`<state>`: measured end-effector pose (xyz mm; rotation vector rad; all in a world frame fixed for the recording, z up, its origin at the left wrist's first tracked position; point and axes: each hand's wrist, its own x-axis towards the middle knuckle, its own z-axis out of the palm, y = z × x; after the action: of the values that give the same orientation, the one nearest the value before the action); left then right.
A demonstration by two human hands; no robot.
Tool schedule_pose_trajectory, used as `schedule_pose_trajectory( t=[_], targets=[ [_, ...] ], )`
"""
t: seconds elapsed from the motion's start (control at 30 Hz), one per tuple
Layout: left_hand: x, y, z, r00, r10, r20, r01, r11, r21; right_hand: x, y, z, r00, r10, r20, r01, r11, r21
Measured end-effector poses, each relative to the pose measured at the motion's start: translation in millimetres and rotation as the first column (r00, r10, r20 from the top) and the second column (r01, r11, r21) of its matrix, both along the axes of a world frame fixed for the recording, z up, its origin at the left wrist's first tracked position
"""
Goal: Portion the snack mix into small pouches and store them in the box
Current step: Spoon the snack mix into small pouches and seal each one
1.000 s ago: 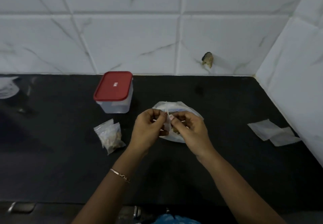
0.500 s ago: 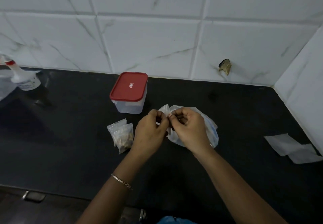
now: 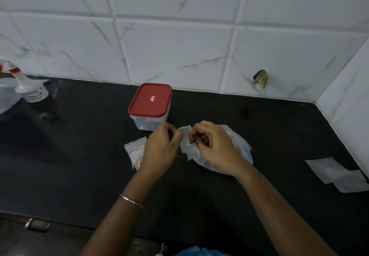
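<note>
Left hand (image 3: 161, 149) and right hand (image 3: 215, 147) pinch opposite edges of a small pouch (image 3: 186, 141), I judge to part its mouth for filling. It hangs over the snack bag (image 3: 242, 147), mid counter (image 3: 79, 155); the lidded box (image 3: 150, 105) stands nearer the back edge.

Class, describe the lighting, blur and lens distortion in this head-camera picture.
Head view: dim, flat light, with only a soft sheen on the black counter; the left hand and right hand, pinching the small pouch, are motion-blurred; the wide-angle lens slightly bows the wall tiles' grout lines.
</note>
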<state>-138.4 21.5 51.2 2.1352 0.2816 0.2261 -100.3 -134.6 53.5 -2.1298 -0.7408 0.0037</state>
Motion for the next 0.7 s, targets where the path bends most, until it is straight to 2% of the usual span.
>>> schedule_pose_trajectory(
  t=[0.1, 0.2, 0.27, 0.37, 0.43, 0.53, 0.57, 0.7],
  targets=[
    [-0.3, 3.9, 1.3, 0.999, -0.039, -0.007, 0.04, 0.999, 0.037, 4.5, -1.0, 3.7, 0.999, -0.033, 0.032, 0.039, 0.979, -0.202],
    [-4.7, -0.6, 0.2, 0.996, -0.088, 0.026, 0.084, 0.988, 0.128, 8.8, 2.4, 4.1, 0.988, -0.147, 0.051, 0.155, 0.904, -0.399],
    [-9.7, -5.7, -1.8, 0.991, -0.116, 0.063, 0.103, 0.977, 0.188, 13.0, 6.6, 6.6, 0.973, -0.232, -0.003, 0.205, 0.866, -0.456],
    [-13.5, -9.3, -8.0, 0.983, -0.152, 0.103, 0.117, 0.952, 0.284, 24.4, 15.8, 11.7, 0.963, -0.253, -0.096, 0.149, 0.793, -0.591],
    [-13.8, -9.3, -13.6, 0.976, -0.188, 0.113, 0.141, 0.933, 0.332, 24.6, 18.3, 10.7, 0.965, -0.243, -0.094, 0.145, 0.8, -0.582],
    [-10.9, -2.3, -21.1, 0.954, -0.237, 0.184, 0.162, 0.923, 0.35, 18.1, 10.0, 3.7, 0.972, -0.237, -0.008, 0.215, 0.895, -0.39],
    [-8.0, 2.4, -25.4, 0.946, -0.266, 0.187, 0.185, 0.913, 0.364, 14.1, 5.8, 2.7, 0.974, -0.228, -0.001, 0.211, 0.905, -0.37],
    [2.6, 15.0, -39.0, 0.928, -0.372, 0.032, 0.324, 0.844, 0.427, 14.4, 0.1, -1.2, 0.98, -0.197, -0.033, 0.166, 0.893, -0.418]
  ],
)
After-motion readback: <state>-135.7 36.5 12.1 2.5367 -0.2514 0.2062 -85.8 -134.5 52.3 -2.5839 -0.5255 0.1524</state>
